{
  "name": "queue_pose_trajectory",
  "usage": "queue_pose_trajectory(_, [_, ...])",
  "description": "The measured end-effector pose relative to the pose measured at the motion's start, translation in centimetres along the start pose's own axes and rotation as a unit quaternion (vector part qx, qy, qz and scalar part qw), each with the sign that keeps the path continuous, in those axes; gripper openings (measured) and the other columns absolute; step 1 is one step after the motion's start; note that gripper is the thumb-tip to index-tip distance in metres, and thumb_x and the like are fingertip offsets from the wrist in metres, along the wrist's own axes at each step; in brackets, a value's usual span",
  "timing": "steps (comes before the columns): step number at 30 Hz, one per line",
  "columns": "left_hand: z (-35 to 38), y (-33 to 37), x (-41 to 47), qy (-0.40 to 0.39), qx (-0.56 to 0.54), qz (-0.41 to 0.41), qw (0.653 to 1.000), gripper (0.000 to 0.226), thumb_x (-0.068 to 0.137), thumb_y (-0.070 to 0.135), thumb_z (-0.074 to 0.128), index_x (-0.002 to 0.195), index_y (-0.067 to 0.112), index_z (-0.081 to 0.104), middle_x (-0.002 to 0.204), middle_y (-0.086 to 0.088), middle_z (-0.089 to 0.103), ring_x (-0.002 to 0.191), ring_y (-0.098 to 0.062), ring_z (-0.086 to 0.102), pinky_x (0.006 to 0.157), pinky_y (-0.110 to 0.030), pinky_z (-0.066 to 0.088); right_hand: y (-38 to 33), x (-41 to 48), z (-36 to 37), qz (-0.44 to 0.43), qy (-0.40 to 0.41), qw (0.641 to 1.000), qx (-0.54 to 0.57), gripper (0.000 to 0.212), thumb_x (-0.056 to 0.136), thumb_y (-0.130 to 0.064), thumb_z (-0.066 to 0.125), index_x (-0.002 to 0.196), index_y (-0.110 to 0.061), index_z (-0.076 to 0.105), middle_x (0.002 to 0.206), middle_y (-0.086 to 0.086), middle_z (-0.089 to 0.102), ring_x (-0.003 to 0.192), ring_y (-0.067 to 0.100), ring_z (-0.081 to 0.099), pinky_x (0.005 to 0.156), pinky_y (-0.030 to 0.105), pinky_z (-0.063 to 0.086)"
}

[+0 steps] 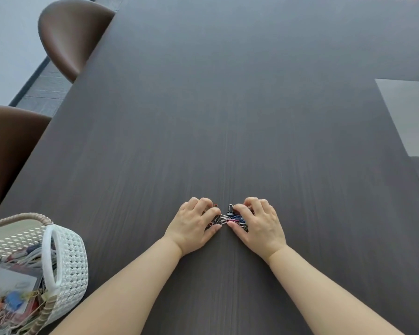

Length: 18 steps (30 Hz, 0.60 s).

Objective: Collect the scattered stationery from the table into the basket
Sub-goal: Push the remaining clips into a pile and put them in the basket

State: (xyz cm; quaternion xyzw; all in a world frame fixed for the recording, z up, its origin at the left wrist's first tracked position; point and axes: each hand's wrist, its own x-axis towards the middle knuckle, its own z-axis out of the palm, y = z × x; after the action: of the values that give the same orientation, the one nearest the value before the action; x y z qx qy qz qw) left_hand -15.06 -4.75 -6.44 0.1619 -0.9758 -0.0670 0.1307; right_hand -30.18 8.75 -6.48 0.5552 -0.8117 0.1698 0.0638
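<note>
Dark table (pixel 228 117) stretches broad beyond both hands. Left hand (pixel 191 224) and right hand (pixel 261 224), fingers curled, pinch the clips (pixel 230 218) heaped between them; basket (pixel 73 257) sits at the near left edge.

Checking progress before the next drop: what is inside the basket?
Inside the basket: coloured binder clips lying on a flat packet. Its wall and the frame edge hide the rest.
</note>
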Motion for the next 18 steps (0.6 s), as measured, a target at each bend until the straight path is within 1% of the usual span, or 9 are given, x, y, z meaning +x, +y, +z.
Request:
queue_pose_trajectory(3, [0.4,-0.1,0.0,0.033,-0.024,0.031,0.999,0.018,0.085,0.040,0.046,0.086,0.022,0.049,0.079,0.001,0.053,0.067,-0.017,0.047,0.055,-0.027,0.046,0.1,-0.3,0.3,-0.041,0.032,0.999,0.009,0.030,0.085,-0.046,0.050,0.082,-0.018,0.062,0.075,-0.001,0.055,0.066,0.020,0.051,0.052,0.029,0.047])
queue_pose_trajectory(6, [0.3,0.0,-0.1,0.065,-0.020,0.050,0.996,0.025,0.085,0.036,0.048,0.070,0.017,0.051,0.064,0.000,0.052,0.054,-0.019,0.050,0.044,-0.026,0.041,0.0,-0.4,0.4,-0.047,0.042,0.998,0.002,0.032,0.087,-0.043,0.049,0.069,-0.017,0.056,0.064,-0.003,0.053,0.055,0.019,0.051,0.044,0.028,0.041])
queue_pose_trajectory(8, [0.1,0.1,-0.2,0.074,-0.012,0.038,0.996,0.032,0.084,0.038,0.048,0.062,0.015,0.052,0.059,0.002,0.051,0.050,-0.018,0.050,0.041,-0.023,0.038,0.0,-0.5,0.5,-0.045,0.055,0.997,-0.003,0.037,0.089,-0.043,0.045,0.065,-0.016,0.052,0.058,-0.004,0.051,0.051,0.018,0.051,0.042,0.026,0.038])
queue_pose_trajectory(10, [-0.1,0.3,-0.2,0.071,-0.006,0.027,0.997,0.035,0.083,0.040,0.048,0.058,0.016,0.052,0.056,0.004,0.050,0.047,-0.016,0.051,0.039,-0.021,0.036,-0.2,-0.5,0.3,-0.040,0.061,0.997,-0.007,0.044,0.093,-0.044,0.039,0.061,-0.016,0.050,0.055,-0.004,0.050,0.048,0.017,0.050,0.040,0.025,0.035])
queue_pose_trajectory(12, [-0.3,0.4,-0.2,0.063,-0.013,0.016,0.998,0.036,0.083,0.041,0.047,0.057,0.017,0.052,0.054,0.005,0.051,0.045,-0.015,0.051,0.037,-0.019,0.035,-0.6,-0.4,0.0,-0.034,0.050,0.998,-0.018,0.041,0.091,-0.042,0.041,0.059,-0.016,0.048,0.051,-0.004,0.049,0.044,0.016,0.050,0.037,0.022,0.032])
queue_pose_trajectory(15, [-0.8,0.8,-0.5,0.043,-0.022,-0.007,0.999,0.037,0.081,0.043,0.046,0.055,0.018,0.051,0.050,0.005,0.051,0.042,-0.013,0.053,0.035,-0.017,0.034,-1.2,-0.4,-0.8,-0.018,0.012,0.999,-0.034,0.036,0.084,-0.040,0.044,0.056,-0.017,0.048,0.047,-0.004,0.049,0.039,0.016,0.050,0.034,0.018,0.029])
queue_pose_trajectory(18, [-2.0,1.7,-1.7,0.058,-0.061,-0.071,0.994,0.039,0.080,0.045,0.047,0.053,0.018,0.048,0.048,0.006,0.048,0.041,-0.012,0.048,0.035,-0.018,0.031,-1.9,-0.7,-2.1,0.016,-0.004,0.999,-0.029,0.037,0.081,-0.040,0.041,0.052,-0.016,0.045,0.040,-0.004,0.046,0.032,0.017,0.046,0.036,0.016,0.018])
